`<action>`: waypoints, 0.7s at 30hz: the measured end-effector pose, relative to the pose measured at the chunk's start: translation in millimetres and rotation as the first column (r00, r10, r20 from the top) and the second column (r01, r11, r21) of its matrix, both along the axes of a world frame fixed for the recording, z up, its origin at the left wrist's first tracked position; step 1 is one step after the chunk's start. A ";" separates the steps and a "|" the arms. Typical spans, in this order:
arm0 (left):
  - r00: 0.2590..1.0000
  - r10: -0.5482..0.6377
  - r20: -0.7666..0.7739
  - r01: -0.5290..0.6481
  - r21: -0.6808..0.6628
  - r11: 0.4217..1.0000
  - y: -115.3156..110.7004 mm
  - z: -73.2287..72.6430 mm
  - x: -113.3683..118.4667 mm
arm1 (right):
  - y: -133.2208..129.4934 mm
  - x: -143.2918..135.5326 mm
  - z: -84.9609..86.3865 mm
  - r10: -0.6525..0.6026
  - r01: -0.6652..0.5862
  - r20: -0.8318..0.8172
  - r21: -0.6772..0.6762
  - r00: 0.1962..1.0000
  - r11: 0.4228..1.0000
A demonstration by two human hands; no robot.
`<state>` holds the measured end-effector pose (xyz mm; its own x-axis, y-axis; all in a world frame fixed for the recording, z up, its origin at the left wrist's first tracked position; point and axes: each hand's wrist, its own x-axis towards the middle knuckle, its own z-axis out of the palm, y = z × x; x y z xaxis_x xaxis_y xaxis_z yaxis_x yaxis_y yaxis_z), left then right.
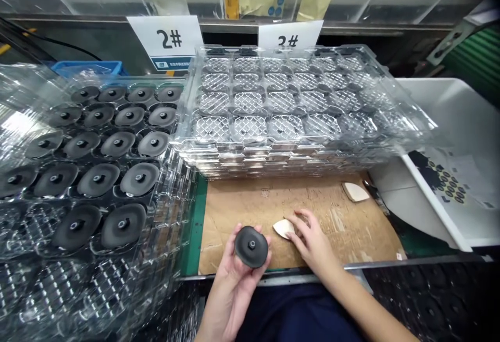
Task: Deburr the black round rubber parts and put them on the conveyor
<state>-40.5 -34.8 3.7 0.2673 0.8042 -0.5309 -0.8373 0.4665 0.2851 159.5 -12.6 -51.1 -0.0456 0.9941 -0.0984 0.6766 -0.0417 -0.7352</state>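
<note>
My left hand [236,285] holds a black rounded disc-like part [251,256], its face turned up and a small metal post at its centre. The fingers wrap round the part's edge. To the right, my right hand [314,243] grips the right end of a cream-white leaf-shaped pad [282,228] between thumb and fingers, low over the brown cardboard sheet [238,201]. Another cream-white pad [355,192] lies at the cardboard's far right. The underside of the black part is hidden by my palm.
At left, a stack of clear trays [164,212] carries many black parts [97,179]. More clear trays [281,147] are piled behind the cardboard. A white bin [437,204] at right contains printed sheets and dark items. Signs marked 2# [167,40] and 3# [289,37] hang behind.
</note>
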 end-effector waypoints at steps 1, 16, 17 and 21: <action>1.000 0.019 0.015 -0.019 -0.004 1.000 -0.4 -0.2 0.2 | -1.6 -1.6 -2.1 0.023 -0.023 -0.007 0.013 1.000 1.000; 0.987 -0.063 -0.145 0.064 0.003 0.998 6.9 17.5 37.7 | 19.0 -26.0 133.3 0.376 -0.336 -0.239 0.191 0.895 0.922; 0.984 -0.068 -0.162 0.069 -0.003 0.998 6.5 18.9 39.8 | 17.9 -24.4 139.2 0.433 -0.406 -0.234 0.157 0.870 0.900; 0.964 -0.087 -0.250 0.088 -0.007 0.996 6.0 27.5 49.7 | 21.1 -18.7 141.7 0.426 -0.396 -0.200 0.177 0.882 0.901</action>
